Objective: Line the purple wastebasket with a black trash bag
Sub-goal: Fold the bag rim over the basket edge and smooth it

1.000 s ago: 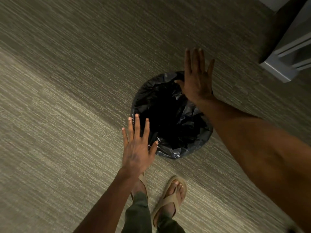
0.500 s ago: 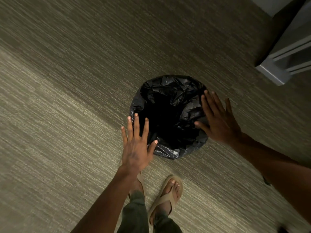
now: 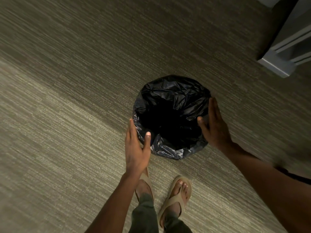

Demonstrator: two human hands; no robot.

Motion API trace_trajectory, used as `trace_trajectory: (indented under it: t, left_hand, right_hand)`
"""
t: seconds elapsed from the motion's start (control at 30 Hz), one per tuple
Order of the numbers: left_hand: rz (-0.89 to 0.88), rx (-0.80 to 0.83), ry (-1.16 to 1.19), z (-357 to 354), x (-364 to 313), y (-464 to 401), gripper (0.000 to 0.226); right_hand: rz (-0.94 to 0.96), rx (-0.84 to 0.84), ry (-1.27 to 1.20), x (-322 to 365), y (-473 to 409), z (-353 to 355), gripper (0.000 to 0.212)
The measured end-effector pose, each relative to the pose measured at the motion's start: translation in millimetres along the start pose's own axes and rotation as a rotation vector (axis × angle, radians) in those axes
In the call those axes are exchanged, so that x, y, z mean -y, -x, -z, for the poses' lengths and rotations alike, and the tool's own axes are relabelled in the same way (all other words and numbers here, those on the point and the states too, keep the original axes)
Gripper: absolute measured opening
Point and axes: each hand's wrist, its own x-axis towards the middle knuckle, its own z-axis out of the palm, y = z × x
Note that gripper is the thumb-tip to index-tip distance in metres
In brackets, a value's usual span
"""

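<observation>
Trash bag: the black trash bag is spread over a round mouth on the floor, its crinkled plastic folded down over the rim all around; the middle is a dark hollow.
Wastebasket: the bag covers it wholly from this view, so no purple shows; it stands just right of the picture's centre, in front of the feet.
Left hand: the left hand lies at about 8 o'clock of the rim, fingers stretched along the outside, thumb resting on the plastic at the rim. It is open and cupped against the bag; whether it pinches the plastic I cannot tell.
Right hand: the right hand lies at about 3 to 4 o'clock of the rim, fingers straight along the outside, thumb over the inner edge. Open and flat against the bag, not closed on anything.
Floor: striped grey-beige carpet, lighter at 7 o'clock, shaded at 12.
Feet: two feet in tan sandals at 6 o'clock, near the wastebasket, with dark green trouser legs.
Furniture: a grey base or frame at 2 o'clock, well apart from the wastebasket.
</observation>
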Motion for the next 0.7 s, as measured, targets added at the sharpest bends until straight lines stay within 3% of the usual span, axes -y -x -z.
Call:
trace_trajectory:
  t: [0.17, 0.3, 0.53, 0.63, 0.7]
  left_hand:
    - [0.038, 0.037, 0.021, 7, -5, -16, 0.084]
    - [0.065, -0.009, 0.049, 13, -13, -23, 0.08]
    - [0.207, 0.099, 0.279, 13, -15, -28, 0.086]
    - [0.207, 0.012, 0.238, 13, -13, -26, 0.086]
    - [0.249, -0.119, 0.193, 12, -12, -20, 0.084]
  right_hand:
    - [-0.074, -0.011, -0.099, 3, -21, 6, 0.095]
    - [-0.087, -0.129, -0.063, 7, -35, 18, 0.09]
    - [-0.166, 0.043, -0.207, 8, -41, 12, 0.084]
    - [-0.211, -0.051, -0.245, 9, -40, 8, 0.076]
    - [-0.283, -0.238, -0.299, 10, -33, 9, 0.071]
